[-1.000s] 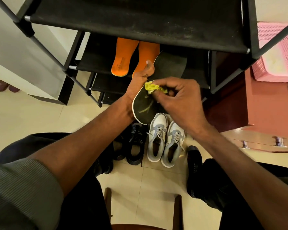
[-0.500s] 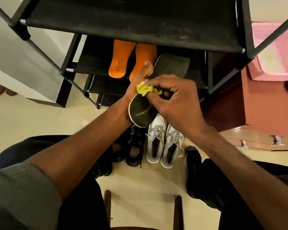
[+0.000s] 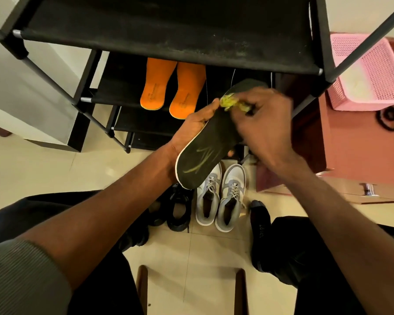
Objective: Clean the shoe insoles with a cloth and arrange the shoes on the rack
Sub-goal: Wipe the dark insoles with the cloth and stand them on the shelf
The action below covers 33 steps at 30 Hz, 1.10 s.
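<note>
My left hand [image 3: 195,126] grips a black insole [image 3: 205,155] with yellow-green markings from underneath, thumb on its left edge. My right hand [image 3: 263,128] pinches a crumpled yellow cloth [image 3: 231,103] against the insole's upper part. Two orange insoles [image 3: 172,92] lie side by side on a lower shelf of the black shoe rack [image 3: 168,32]. On the floor below the insole stand a pair of grey and white sneakers [image 3: 221,196] and, to their left, black shoes [image 3: 176,210].
A pink perforated basket [image 3: 369,73] sits on a reddish cabinet [image 3: 355,151] to the right of the rack. A wooden stool frame [image 3: 143,289] is at the bottom between my legs. My socked foot [image 3: 261,221] rests right of the sneakers.
My right hand has wiped the yellow cloth up along the insole toward its toe end. More of the insole's heel and its markings now show.
</note>
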### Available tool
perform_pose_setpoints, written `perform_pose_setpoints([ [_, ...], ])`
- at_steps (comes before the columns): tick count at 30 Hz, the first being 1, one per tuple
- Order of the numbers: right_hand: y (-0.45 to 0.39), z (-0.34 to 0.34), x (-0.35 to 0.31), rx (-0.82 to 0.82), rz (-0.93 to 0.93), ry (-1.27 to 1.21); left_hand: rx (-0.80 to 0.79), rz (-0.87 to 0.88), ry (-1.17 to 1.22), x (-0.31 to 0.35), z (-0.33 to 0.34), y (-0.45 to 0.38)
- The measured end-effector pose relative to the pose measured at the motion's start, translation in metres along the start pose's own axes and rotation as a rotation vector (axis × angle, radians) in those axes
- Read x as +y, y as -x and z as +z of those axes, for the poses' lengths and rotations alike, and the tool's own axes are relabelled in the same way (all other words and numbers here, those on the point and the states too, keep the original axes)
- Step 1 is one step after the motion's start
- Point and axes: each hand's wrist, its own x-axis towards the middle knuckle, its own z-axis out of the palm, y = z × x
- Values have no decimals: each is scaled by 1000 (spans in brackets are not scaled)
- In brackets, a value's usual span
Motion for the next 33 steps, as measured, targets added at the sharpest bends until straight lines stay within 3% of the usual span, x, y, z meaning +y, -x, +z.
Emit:
perform_pose_setpoints([
  [2,14,10,-12,-108,-125,-10,-9,-14,73,0,-3,2],
  [4,13,9,-11,-115,-128,63,-45,-42,107,-1,-5,3],
  [8,-13,-12,16,78,143,241,-138,-56,-49,-4,0,7],
  [11,-18,-18,25,150,269,153,-133,-65,-99,-7,-2,10],
  [17,7,6,-15,-19,-64,-83,-71,26,-23,4,-2,14],
  [19,9,7,-16,-68,-122,-60,-62,43,-4,4,-2,12],
  [23,-8,-12,5,40,10,176,-95,25,-88,-1,-4,7],
  [26,-15,-21,15,72,107,202,-150,-15,-97,-2,-6,6],
  [30,3,-3,-3,-133,-66,47,-24,51,8,3,-9,6],
  [33,10,5,-13,-282,-118,-50,-21,92,71,8,-13,5],
])
